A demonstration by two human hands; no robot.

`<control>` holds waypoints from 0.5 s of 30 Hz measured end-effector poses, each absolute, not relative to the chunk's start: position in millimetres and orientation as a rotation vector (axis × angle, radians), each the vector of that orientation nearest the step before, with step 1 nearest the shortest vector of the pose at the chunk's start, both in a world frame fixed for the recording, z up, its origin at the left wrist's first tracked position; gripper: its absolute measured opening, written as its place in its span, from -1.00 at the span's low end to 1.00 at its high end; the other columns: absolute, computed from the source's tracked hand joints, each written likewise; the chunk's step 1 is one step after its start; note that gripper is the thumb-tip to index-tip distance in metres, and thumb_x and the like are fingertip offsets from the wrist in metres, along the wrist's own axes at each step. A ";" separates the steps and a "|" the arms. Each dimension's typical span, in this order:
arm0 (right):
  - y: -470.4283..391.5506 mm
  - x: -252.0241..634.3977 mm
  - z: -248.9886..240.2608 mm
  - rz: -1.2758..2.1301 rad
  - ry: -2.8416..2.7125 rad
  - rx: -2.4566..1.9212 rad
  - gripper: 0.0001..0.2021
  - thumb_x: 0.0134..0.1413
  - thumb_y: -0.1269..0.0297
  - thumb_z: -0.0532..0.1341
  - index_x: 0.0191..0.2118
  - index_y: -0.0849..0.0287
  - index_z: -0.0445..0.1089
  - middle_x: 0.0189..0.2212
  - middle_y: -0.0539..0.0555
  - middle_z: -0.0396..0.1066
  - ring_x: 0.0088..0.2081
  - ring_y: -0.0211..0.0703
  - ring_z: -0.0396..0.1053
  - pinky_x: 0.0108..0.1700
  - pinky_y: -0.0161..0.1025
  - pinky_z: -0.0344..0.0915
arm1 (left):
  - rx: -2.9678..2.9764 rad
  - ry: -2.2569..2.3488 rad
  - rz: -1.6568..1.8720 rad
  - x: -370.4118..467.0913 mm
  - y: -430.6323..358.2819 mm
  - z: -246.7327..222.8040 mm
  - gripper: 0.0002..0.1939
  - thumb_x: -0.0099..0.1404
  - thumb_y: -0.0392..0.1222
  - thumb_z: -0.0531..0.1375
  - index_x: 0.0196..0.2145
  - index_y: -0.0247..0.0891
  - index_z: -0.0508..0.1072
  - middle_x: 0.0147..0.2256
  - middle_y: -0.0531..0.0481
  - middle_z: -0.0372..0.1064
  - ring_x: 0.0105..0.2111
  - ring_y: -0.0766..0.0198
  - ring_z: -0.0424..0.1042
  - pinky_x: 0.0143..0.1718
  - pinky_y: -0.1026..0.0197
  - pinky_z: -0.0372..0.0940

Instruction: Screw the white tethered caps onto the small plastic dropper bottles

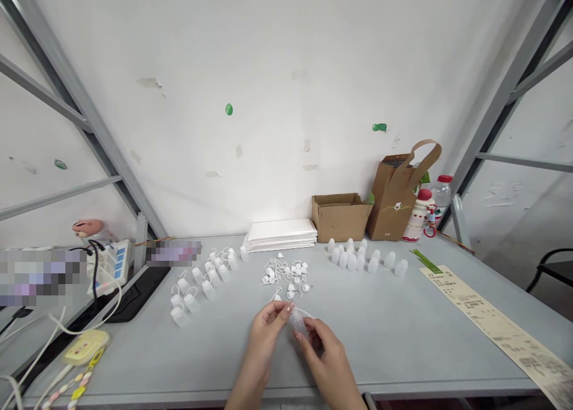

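Observation:
A small translucent plastic bottle [297, 321] is held between my two hands above the front of the table. At its top end, the thumb and fingers of my left hand [267, 326] are pinched together; whether a cap is under them is hidden. My right hand [326, 351] grips the bottle's body from the right side. A thin white cord loops out near the bottle's top. Just beyond my hands lies a loose pile of white caps with cords [293, 271]. On the left stand several bottles with looped cords [208, 289]; on the right, several bottles without cords [352, 262].
White flat packs [281, 236], a cardboard box [341, 218] and a brown paper bag [388, 201] line the wall. A long printed paper strip [478, 314] lies at right. Cables, a power strip [117, 267] and a yellow case [87, 345] occupy the left.

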State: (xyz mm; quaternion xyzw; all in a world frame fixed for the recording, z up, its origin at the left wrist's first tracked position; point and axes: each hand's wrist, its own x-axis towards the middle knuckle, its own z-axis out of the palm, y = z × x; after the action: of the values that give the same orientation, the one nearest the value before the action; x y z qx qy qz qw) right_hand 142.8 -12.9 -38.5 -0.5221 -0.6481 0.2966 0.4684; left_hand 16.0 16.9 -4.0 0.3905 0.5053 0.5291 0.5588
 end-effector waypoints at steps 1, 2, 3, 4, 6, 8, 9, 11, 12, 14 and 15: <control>-12.8 143.1 -39.2 0.734 -1.588 -1.279 -0.78 0.12 0.19 0.10 -0.23 0.20 0.36 -0.43 0.06 0.43 -0.43 -0.18 0.35 -0.34 -0.34 0.30 | 0.928 1.197 1.247 15.9 16.5 -3.1 -0.74 -0.05 -0.01 0.29 -0.50 -0.29 0.48 -0.50 0.01 0.41 -0.40 0.23 0.35 -0.29 0.22 0.22; -12.8 143.4 -39.5 0.742 -1.591 -1.276 -0.78 0.12 0.19 0.10 -0.22 0.20 0.36 -0.42 0.06 0.43 -0.43 -0.18 0.35 -0.34 -0.34 0.30 | 0.935 1.203 1.248 15.7 16.1 -2.1 -0.74 -0.04 -0.01 0.28 -0.51 -0.29 0.48 -0.50 0.01 0.41 -0.40 0.23 0.35 -0.29 0.23 0.22; -12.8 143.6 -39.6 0.752 -1.594 -1.271 -0.79 0.12 0.19 0.09 -0.22 0.19 0.36 -0.42 0.06 0.42 -0.43 -0.18 0.35 -0.34 -0.34 0.30 | 0.943 1.209 1.249 15.5 15.9 -1.2 -0.74 -0.04 -0.01 0.28 -0.51 -0.28 0.47 -0.50 0.01 0.41 -0.40 0.23 0.35 -0.30 0.24 0.22; -13.0 143.8 -39.4 0.760 -1.597 -1.268 -0.79 0.13 0.19 0.09 -0.22 0.19 0.36 -0.42 0.05 0.42 -0.42 -0.18 0.35 -0.34 -0.34 0.29 | 0.951 1.216 1.249 15.3 15.9 -0.4 -0.74 -0.04 -0.01 0.28 -0.51 -0.28 0.47 -0.49 0.01 0.40 -0.40 0.24 0.34 -0.30 0.25 0.21; -13.5 144.0 -38.4 0.777 -1.605 -1.269 -0.80 0.13 0.20 0.09 -0.22 0.17 0.36 -0.42 0.05 0.43 -0.42 -0.18 0.35 -0.34 -0.34 0.29 | 0.974 1.231 1.246 15.0 16.4 0.4 -0.74 -0.03 -0.01 0.27 -0.53 -0.28 0.46 -0.51 0.03 0.38 -0.41 0.25 0.33 -0.32 0.26 0.20; -14.2 143.9 -37.3 0.775 -1.609 -1.280 -0.80 0.13 0.20 0.08 -0.23 0.17 0.36 -0.42 0.05 0.43 -0.43 -0.18 0.35 -0.34 -0.33 0.29 | 1.004 1.243 1.239 15.1 17.2 0.3 -0.74 -0.02 0.00 0.26 -0.55 -0.28 0.44 -0.55 0.06 0.35 -0.43 0.26 0.32 -0.33 0.27 0.19; -14.5 143.7 -36.9 0.770 -1.613 -1.288 -0.80 0.13 0.20 0.08 -0.23 0.18 0.36 -0.42 0.05 0.43 -0.43 -0.17 0.35 -0.34 -0.33 0.29 | 1.020 1.247 1.236 15.2 17.6 0.0 -0.73 -0.02 0.01 0.26 -0.56 -0.28 0.44 -0.56 0.07 0.34 -0.44 0.26 0.31 -0.34 0.27 0.19; -14.7 143.4 -36.4 0.761 -1.625 -1.303 -0.80 0.13 0.20 0.08 -0.24 0.18 0.36 -0.42 0.05 0.43 -0.43 -0.17 0.35 -0.34 -0.32 0.29 | 1.050 1.247 1.231 15.7 18.2 -1.0 -0.71 -0.01 0.04 0.25 -0.57 -0.27 0.43 -0.57 0.06 0.34 -0.44 0.24 0.32 -0.34 0.27 0.19; -14.5 143.3 -36.4 0.758 -1.633 -1.308 -0.80 0.13 0.20 0.08 -0.23 0.18 0.36 -0.42 0.06 0.43 -0.43 -0.17 0.35 -0.34 -0.32 0.29 | 1.065 1.244 1.227 16.0 18.4 -1.6 -0.70 -0.01 0.05 0.24 -0.56 -0.27 0.44 -0.56 0.06 0.35 -0.44 0.24 0.32 -0.34 0.26 0.19; -13.9 143.2 -36.8 0.759 -1.647 -1.315 -0.79 0.14 0.20 0.07 -0.21 0.18 0.35 -0.40 0.07 0.43 -0.42 -0.16 0.36 -0.34 -0.32 0.29 | 1.090 1.235 1.213 16.5 18.5 -2.6 -0.69 0.01 0.07 0.21 -0.56 -0.28 0.44 -0.56 0.04 0.37 -0.43 0.21 0.34 -0.33 0.24 0.20; -13.5 143.2 -37.1 0.761 -1.653 -1.317 -0.78 0.14 0.19 0.07 -0.20 0.19 0.35 -0.40 0.08 0.43 -0.42 -0.16 0.36 -0.34 -0.31 0.30 | 1.101 1.229 1.206 16.7 18.4 -3.0 -0.68 0.02 0.07 0.21 -0.56 -0.28 0.45 -0.56 0.02 0.39 -0.43 0.20 0.35 -0.32 0.23 0.21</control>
State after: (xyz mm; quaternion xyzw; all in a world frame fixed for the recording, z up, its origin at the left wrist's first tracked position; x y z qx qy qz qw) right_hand 143.2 -13.5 -37.1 -0.5285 -0.6633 0.3055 0.4330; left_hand 16.7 18.4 -3.0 0.4596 0.5130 0.5035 0.5216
